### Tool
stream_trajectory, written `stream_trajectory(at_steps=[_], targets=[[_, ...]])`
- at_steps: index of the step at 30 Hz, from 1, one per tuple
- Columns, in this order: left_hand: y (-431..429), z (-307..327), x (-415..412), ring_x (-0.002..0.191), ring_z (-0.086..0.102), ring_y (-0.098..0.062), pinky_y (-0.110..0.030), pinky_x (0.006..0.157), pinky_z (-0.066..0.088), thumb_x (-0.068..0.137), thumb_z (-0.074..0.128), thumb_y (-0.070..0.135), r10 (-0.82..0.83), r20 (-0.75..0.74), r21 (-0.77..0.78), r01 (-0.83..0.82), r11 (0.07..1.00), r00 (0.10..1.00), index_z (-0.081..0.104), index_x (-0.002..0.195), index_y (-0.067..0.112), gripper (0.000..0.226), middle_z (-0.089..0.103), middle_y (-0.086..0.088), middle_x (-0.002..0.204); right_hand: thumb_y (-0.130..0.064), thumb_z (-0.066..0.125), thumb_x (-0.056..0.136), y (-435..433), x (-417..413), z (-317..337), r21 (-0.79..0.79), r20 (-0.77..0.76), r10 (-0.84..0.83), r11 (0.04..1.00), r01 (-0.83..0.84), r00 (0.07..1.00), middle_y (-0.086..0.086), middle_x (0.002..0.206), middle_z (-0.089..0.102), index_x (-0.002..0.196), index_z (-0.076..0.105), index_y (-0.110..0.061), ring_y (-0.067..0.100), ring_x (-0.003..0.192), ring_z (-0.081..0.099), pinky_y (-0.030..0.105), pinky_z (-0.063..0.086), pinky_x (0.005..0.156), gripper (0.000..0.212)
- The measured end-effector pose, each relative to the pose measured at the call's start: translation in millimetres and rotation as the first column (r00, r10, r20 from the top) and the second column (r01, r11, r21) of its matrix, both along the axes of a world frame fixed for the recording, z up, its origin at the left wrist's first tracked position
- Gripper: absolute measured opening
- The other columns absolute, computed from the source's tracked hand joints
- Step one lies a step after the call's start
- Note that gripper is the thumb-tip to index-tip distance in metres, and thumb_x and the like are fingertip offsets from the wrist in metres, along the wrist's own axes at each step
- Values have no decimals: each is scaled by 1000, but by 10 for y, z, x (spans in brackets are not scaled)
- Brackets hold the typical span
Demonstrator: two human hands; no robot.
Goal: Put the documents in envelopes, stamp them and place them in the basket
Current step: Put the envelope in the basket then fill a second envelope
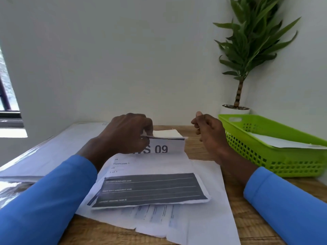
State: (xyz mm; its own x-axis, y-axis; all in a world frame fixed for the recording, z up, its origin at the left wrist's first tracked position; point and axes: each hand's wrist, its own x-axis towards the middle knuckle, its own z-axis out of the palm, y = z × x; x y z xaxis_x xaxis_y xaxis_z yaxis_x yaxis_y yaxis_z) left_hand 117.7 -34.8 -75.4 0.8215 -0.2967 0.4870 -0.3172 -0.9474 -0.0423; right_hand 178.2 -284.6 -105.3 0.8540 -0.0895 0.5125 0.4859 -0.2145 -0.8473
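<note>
Docs (pixel 152 184) mid-table (pixel 261 232); basket (pixel 276 156) right, plant (pixel 254 41) behind; stack (pixel 53 151) left.

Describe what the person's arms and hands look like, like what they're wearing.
Both arms are in long, plain bright blue sleeves, the left sleeve and the right sleeve each ending at the wrist. The left hand and right hand are bare: no gloves, and no rings, watch or bracelets that show. The fabric looks smooth, without visible markings or logos.
</note>
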Motion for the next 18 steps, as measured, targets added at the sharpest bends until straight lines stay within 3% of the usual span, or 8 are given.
stream_trajectory(at_steps=[2, 6, 9, 11, 12, 14, 16, 18], targets=[[-11, 28, -42, 75, 60, -8, -27, 61, 44, 73, 61, 49, -7, -63, -7, 6, 1000, 998, 60, 81, 36, 15, 67, 18, 81, -46, 52, 102, -8, -14, 9, -14, -29, 37, 999, -37, 999, -9, 73, 67, 77, 72, -19, 7, 72, 61, 29, 45, 69, 42], [-95, 89, -146, 70, 61, -5, -32, 64, 49, 73, 48, 86, 22, -169, 4, -21, 1000, 985, 58, 73, 38, 49, 67, 14, 72, -34, 63, 98, -2, -35, 16, -165, -3, 69, 984, -68, 998, -8, 71, 69, 75, 73, -19, 2, 64, 58, 26, 46, 66, 29], [-194, 79, -202, 70, 60, -6, -33, 65, 46, 73, 37, 93, 21, -250, -18, -26, 999, 968, 60, 71, 42, 56, 64, 13, 69, -28, 71, 93, 17, -53, -59, -393, 14, 137, 912, -120, 991, -9, 70, 69, 80, 74, -16, 0, 62, 58, 18, 45, 62, 17], [-264, 22, -207, 76, 62, -9, -34, 73, 49, 86, 36, 84, -17, -299, -74, -6, 997, 954, 69, 79, 36, 58, 66, 11, 74, -24, 75, 88, 47, -72, -110, -498, -9, 200, 849, -178, 980, -11, 74, 71, 84, 76, -19, -1, 66, 61, 14, 45, 63, 7], [-292, -31, -193, 84, 64, -12, -35, 78, 49, 94, 40, 73, -39, -297, -100, 9, 995, 954, 72, 86, 33, 52, 68, 10, 81, -21, 76, 87, 69, -79, -132, -547, -12, 219, 816, -190, 976, -12, 76, 72, 85, 77, -21, -2, 67, 62, 14, 44, 64, 2], [-347, -190, -130, 116, 59, -18, -38, 97, 46, 102, 45, 52, -73, -294, -138, 33, 990, 953, 68, 116, 30, 35, 67, 4, 117, -21, 73, 87, 121, -92, -189, -615, -5, 222, 768, -177, 975, -12, 89, 73, 94, 77, -22, -1, 76, 61, 18, 43, 70, 8], [-430, -356, -101, 149, 32, -21, -46, 121, 29, 105, 38, 49, -70, -378, -164, 7, 986, 923, 43, 151, 26, 51, 41, -2, 157, -27, 65, 92, 172, -111, -238, -666, -33, 224, 721, -189, 974, -5, 113, 69, 116, 71, -22, 8, 100, 61, 27, 45, 86, 25], [-528, -463, -98, 159, 1, -18, -48, 128, 9, 107, 26, 52, -7, -506, -133, -70, 989, 862, 13, 164, 24, 64, 8, -1, 172, -35, 49, 98, 226, -120, -287, -782, -120, 255, 571, -250, 959, 1, 138, 58, 137, 57, -22, 18, 127, 53, 37, 41, 106, 41]])
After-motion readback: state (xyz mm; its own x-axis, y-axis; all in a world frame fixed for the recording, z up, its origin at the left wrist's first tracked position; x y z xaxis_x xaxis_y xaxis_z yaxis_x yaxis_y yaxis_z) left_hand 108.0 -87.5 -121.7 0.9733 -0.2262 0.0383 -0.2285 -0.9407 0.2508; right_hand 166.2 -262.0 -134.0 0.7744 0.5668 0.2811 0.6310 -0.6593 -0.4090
